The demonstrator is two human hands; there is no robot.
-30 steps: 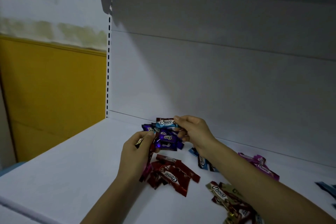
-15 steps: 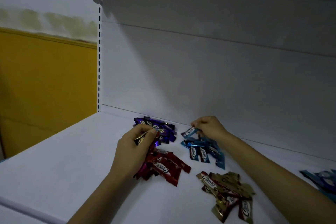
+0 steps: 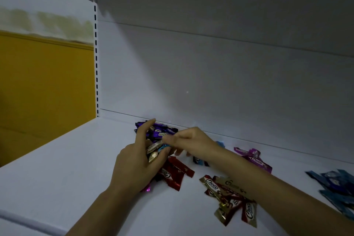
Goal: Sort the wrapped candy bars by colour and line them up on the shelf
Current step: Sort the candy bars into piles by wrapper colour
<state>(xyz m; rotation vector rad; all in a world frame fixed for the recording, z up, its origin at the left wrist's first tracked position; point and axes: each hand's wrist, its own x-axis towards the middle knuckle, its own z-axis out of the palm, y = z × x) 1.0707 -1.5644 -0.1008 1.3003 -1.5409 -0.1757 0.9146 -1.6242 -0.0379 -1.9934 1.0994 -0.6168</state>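
Note:
Wrapped candy bars lie in colour piles on the white shelf (image 3: 57,168): purple (image 3: 162,130) at the back, red (image 3: 176,174) in front of it, gold (image 3: 229,197), light blue (image 3: 199,160) partly hidden under my right arm, and magenta (image 3: 252,158). My left hand (image 3: 139,159) grips a bunch of mixed bars (image 3: 154,149), gold, blue and silver among them. My right hand (image 3: 189,142) pinches the end of one bar in that bunch, its fingertips blurred.
A further pile of dark blue bars (image 3: 337,184) lies at the far right of the shelf. The shelf's back panel (image 3: 210,82) rises just behind the piles, and an upper shelf overhangs. A yellow wall (image 3: 44,86) stands to the left.
My right hand has left the light blue pile, where it set a bar down, and come back left to the bunch in my left hand. The camera has shifted slightly.

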